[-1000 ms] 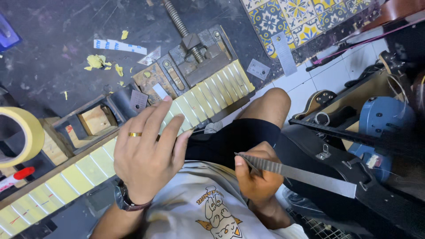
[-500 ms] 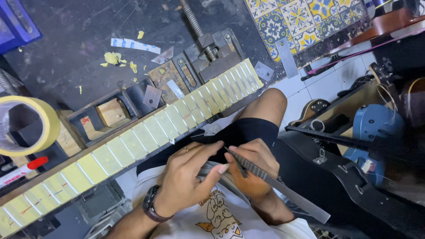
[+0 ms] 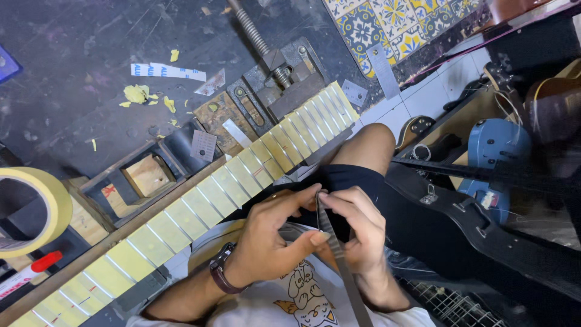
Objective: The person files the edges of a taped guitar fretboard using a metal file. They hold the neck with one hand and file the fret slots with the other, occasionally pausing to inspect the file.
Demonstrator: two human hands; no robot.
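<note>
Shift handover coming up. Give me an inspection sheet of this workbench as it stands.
Surface: dark, scuffed workbench with yellow scraps.
Job's things: narrow metal file held by both hands over the lap; guitar neck with its fretboard masked in yellow tape, lying across the bench edge.
Clutter: masking tape roll, red-capped marker, torn tape strip, small metal plates, wooden block.
Grips: left hand pinches the file; right hand grasps it from the other side.
Cables: nothing seen.
Surroundings: metal clamp, patterned tiles, blue guitar body, black case.
</note>
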